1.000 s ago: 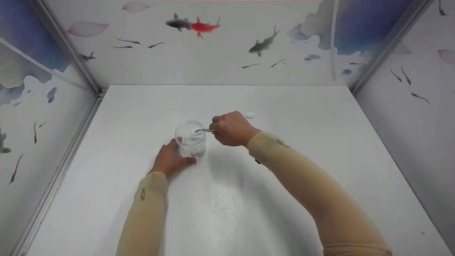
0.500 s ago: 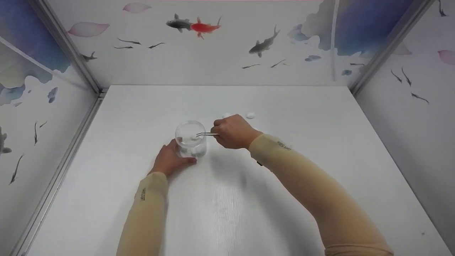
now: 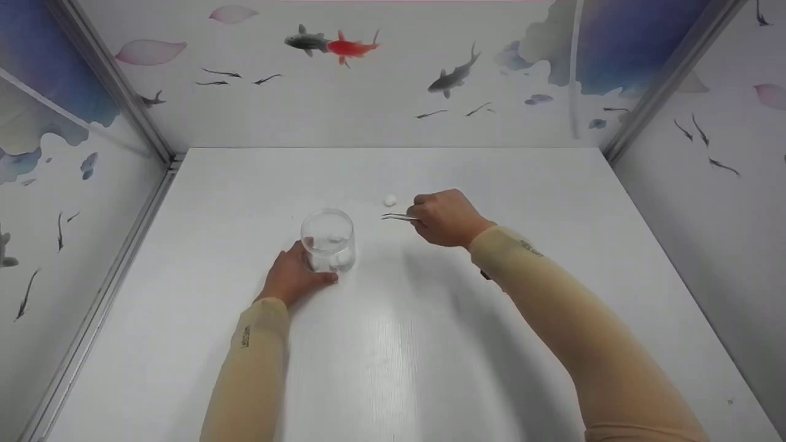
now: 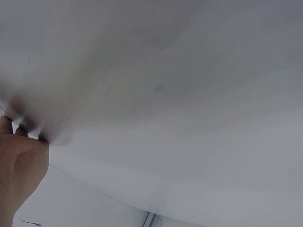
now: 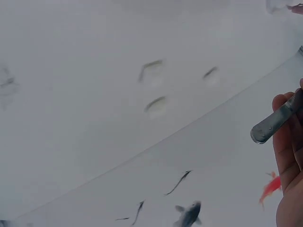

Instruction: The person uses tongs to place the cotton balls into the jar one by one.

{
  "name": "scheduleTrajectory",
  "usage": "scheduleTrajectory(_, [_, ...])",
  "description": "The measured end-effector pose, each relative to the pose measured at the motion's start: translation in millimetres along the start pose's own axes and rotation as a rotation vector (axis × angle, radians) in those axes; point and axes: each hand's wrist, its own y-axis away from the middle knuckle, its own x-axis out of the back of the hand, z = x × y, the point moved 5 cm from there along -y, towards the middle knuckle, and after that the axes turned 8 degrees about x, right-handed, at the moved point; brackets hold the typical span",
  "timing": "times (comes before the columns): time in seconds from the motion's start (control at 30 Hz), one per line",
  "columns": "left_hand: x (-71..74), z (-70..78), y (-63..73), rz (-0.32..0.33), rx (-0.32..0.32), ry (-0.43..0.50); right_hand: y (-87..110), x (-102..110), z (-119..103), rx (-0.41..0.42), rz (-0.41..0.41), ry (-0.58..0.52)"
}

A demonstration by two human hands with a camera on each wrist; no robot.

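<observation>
On the white table stands a clear round jar (image 3: 328,240) with several white cotton balls (image 3: 339,258) in its lower part. My left hand (image 3: 293,274) grips the jar low on its near left side, thumb in front and fingers behind. To the right of the jar, my right hand (image 3: 451,217) pinches metal tweezers (image 3: 396,217), whose slim tips point left, slightly apart with nothing between them. Just past the tips lies a loose white cotton ball (image 3: 390,201). The right wrist view shows the tweezers' broad rear end (image 5: 271,128) and more white pieces (image 5: 156,107) on the table.
A white back wall (image 3: 368,123) painted with fish closes off the table's far edge. Side walls (image 3: 706,153) rise left and right, with metal corner strips. Shadows of the arms fall across the table (image 3: 381,368).
My right hand has drawn the tweezers out from over the jar and moved right, uncovering one cotton ball and covering another. My left hand stays on the jar.
</observation>
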Motion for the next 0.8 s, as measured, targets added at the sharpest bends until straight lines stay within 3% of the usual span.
scheduleTrajectory(0.4, [1.4, 0.3, 0.0, 0.006, -0.006, 0.017, 73.8, -24, 56, -0.199, -0.066, 0.023])
scheduleTrajectory(0.6, [-0.3, -0.8, -0.1, 0.012, 0.004, 0.021, 85.6, -33, 64, -0.247, -0.107, 0.04])
scheduleTrajectory(0.8, [-0.2, -0.3, 0.5, 0.001, 0.006, 0.041, 86.7, -38, 63, -0.227, -0.131, 0.044])
